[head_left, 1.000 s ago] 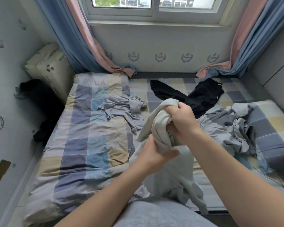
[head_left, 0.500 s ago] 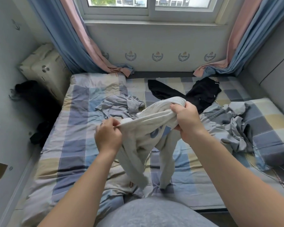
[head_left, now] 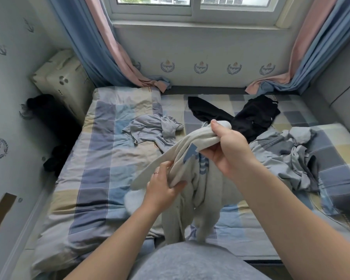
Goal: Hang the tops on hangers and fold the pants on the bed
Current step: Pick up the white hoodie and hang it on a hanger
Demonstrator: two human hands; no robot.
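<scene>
I hold a light grey garment (head_left: 200,190) with blue print up over the checked bed (head_left: 101,158). My right hand (head_left: 228,150) grips its upper bunched end. Lower down and to the left, my left hand (head_left: 164,188) pinches a fold of the same cloth. The rest of it hangs down towards my waist. On the bed behind lie a crumpled blue-grey top (head_left: 152,130), a black garment (head_left: 249,116) and a grey heap of clothes (head_left: 291,156) at the right. No hanger is in view.
A window wall with blue and pink curtains (head_left: 101,47) closes the far side. A cream suitcase (head_left: 63,81) and dark items (head_left: 55,126) fill the gap left of the bed. A grey padded headboard (head_left: 339,83) stands at the right.
My left hand has dropped lower and nearer to me along the garment, taking a new hold. My right hand has stayed up, and the cloth now slants between the two.
</scene>
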